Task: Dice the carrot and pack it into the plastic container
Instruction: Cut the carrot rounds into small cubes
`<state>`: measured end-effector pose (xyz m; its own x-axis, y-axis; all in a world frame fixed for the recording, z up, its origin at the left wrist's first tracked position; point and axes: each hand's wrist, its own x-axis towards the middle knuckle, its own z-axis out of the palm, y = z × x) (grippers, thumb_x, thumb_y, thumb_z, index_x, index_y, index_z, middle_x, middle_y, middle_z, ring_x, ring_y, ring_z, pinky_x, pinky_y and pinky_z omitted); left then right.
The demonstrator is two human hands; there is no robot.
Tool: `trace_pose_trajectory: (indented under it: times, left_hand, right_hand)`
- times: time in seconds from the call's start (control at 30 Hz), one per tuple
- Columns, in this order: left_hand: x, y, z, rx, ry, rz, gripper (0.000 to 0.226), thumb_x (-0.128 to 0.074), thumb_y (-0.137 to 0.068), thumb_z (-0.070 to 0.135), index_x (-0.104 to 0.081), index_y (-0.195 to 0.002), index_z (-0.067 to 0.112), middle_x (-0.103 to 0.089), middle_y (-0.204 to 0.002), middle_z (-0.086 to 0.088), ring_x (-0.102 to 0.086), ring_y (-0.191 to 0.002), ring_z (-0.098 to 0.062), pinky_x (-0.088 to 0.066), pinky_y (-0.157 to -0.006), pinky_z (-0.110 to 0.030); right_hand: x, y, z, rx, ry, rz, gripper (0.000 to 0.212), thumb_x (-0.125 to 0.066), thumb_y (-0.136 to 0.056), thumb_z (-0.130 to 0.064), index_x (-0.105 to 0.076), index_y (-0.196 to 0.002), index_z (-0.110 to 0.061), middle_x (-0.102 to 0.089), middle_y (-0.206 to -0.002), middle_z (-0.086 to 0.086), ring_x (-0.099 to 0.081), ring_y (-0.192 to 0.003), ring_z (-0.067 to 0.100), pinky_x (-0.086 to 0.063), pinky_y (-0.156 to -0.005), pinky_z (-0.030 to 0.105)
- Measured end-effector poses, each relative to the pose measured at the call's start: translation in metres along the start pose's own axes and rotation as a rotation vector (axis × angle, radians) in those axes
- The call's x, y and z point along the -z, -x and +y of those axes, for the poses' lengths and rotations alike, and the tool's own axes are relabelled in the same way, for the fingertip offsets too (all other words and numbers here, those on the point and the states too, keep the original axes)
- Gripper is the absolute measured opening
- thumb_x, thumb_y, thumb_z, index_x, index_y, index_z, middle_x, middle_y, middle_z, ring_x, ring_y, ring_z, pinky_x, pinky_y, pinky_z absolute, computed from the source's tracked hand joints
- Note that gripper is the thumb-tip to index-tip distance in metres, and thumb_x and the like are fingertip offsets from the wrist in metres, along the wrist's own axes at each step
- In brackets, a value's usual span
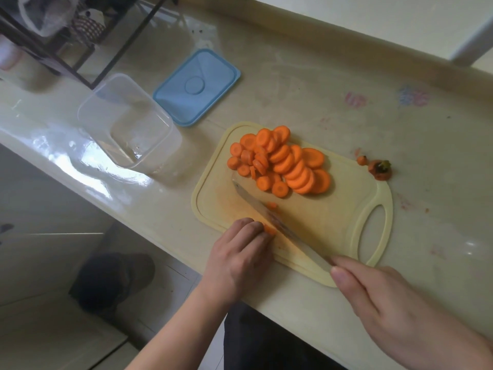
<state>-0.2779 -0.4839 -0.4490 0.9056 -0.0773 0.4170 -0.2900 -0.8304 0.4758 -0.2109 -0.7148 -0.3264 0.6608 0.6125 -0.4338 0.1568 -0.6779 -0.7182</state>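
Observation:
A pile of round carrot slices (pixel 282 161) lies at the far side of the pale yellow cutting board (pixel 333 217). My left hand (pixel 240 257) holds down a small carrot piece (pixel 269 229) with curled fingertips at the board's near left edge. My right hand (pixel 386 297) grips the knife (pixel 272 217), forefinger along its spine; the blade lies across the board, right beside that piece. One small cut bit (pixel 272 205) sits just past the blade. The clear plastic container (pixel 133 124) stands to the left of the board with nothing in it.
The container's blue lid (pixel 197 88) lies flat behind the board. Two carrot end scraps (pixel 377 168) sit on the counter off the board's far right corner. A dark wire rack (pixel 66 41) stands at the back left. The counter's front edge runs diagonally under my arms.

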Motion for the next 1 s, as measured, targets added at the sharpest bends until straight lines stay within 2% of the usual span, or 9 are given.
trace_pose_trajectory:
  times: [0.13,0.27,0.43,0.5,0.57,0.63,0.73,0.9,1.0]
  left_hand:
    - [0.000,-0.001,0.000,0.002,0.015,-0.002,0.011,-0.074,-0.088,0.002,-0.076,-0.098,-0.004,-0.071,-0.102,-0.015,-0.067,-0.096,-0.034,-0.055,-0.085,-0.039]
    - [0.000,0.001,0.000,-0.009,0.027,0.006,0.013,-0.070,-0.092,0.006,-0.076,-0.098,-0.005,-0.072,-0.104,-0.015,-0.067,-0.096,-0.034,-0.054,-0.084,-0.040]
    - [0.001,-0.001,0.001,-0.016,0.032,0.025,0.015,-0.075,-0.087,0.002,-0.077,-0.102,-0.004,-0.073,-0.105,-0.015,-0.067,-0.096,-0.033,-0.055,-0.083,-0.038]
    - [0.001,-0.001,0.000,-0.011,0.034,0.019,0.020,-0.078,-0.083,-0.002,-0.077,-0.103,-0.003,-0.073,-0.105,-0.015,-0.066,-0.095,-0.032,-0.055,-0.083,-0.038]
    - [0.001,0.000,-0.001,-0.011,0.012,0.011,0.017,-0.078,-0.085,0.000,-0.077,-0.102,-0.003,-0.073,-0.105,-0.014,-0.067,-0.093,-0.032,-0.055,-0.081,-0.040]
    - [0.002,0.004,-0.001,-0.008,-0.012,0.010,0.014,-0.078,-0.086,0.004,-0.077,-0.099,-0.001,-0.073,-0.102,-0.013,-0.067,-0.093,-0.033,-0.055,-0.081,-0.041]
    - [0.005,0.008,0.000,-0.003,-0.021,0.002,0.014,-0.077,-0.087,0.004,-0.077,-0.100,-0.002,-0.072,-0.101,-0.015,-0.067,-0.096,-0.033,-0.055,-0.086,-0.040]
    - [0.008,0.006,0.003,-0.021,-0.031,-0.035,0.019,-0.080,-0.084,-0.002,-0.075,-0.102,-0.005,-0.070,-0.102,-0.016,-0.064,-0.100,-0.033,-0.053,-0.090,-0.035]
    - [0.006,0.000,0.004,-0.006,-0.053,-0.038,0.016,-0.077,-0.086,0.000,-0.075,-0.101,-0.005,-0.070,-0.102,-0.016,-0.063,-0.101,-0.032,-0.053,-0.090,-0.035]
  right_hand:
    - [-0.004,0.010,0.004,-0.046,-0.003,-0.041,0.057,-0.011,-0.082,-0.075,-0.050,-0.113,-0.048,-0.066,-0.080,-0.011,-0.062,-0.078,0.002,-0.048,-0.070,0.022]
    - [-0.006,0.020,0.012,-0.095,0.005,-0.059,0.058,-0.008,-0.079,-0.078,-0.047,-0.117,-0.058,-0.068,-0.093,-0.022,-0.060,-0.094,-0.008,-0.048,-0.083,0.019]
    - [-0.014,0.017,0.012,-0.103,0.103,-0.042,0.064,0.005,-0.072,-0.083,-0.035,-0.115,-0.059,-0.067,-0.089,-0.008,-0.063,-0.086,0.005,-0.051,-0.078,0.030]
    - [-0.019,0.006,0.009,-0.045,0.138,-0.030,0.067,0.004,-0.077,-0.079,-0.038,-0.118,-0.046,-0.064,-0.082,-0.007,-0.062,-0.081,0.010,-0.051,-0.074,0.036]
    - [-0.017,-0.006,0.007,0.014,0.105,-0.014,0.060,-0.006,-0.088,-0.070,-0.048,-0.107,-0.033,-0.061,-0.073,-0.003,-0.060,-0.070,0.012,-0.049,-0.067,0.038]
    - [-0.011,-0.009,0.006,0.002,0.089,-0.008,0.056,-0.012,-0.093,-0.063,-0.053,-0.097,-0.025,-0.058,-0.071,0.000,-0.057,-0.062,0.014,-0.045,-0.062,0.034]
    - [-0.006,-0.005,0.010,-0.033,0.072,-0.002,0.063,-0.013,-0.090,-0.067,-0.053,-0.090,-0.019,-0.053,-0.068,0.004,-0.052,-0.057,0.018,-0.039,-0.056,0.029]
    - [-0.004,-0.002,0.010,-0.049,0.058,-0.005,0.067,-0.014,-0.088,-0.069,-0.056,-0.097,-0.018,-0.054,-0.068,0.008,-0.051,-0.057,0.019,-0.042,-0.058,0.033]
    - [-0.001,-0.002,0.009,-0.053,0.052,0.012,0.066,-0.014,-0.087,-0.069,-0.057,-0.097,-0.019,-0.051,-0.062,0.005,-0.049,-0.053,0.016,-0.038,-0.052,0.026]
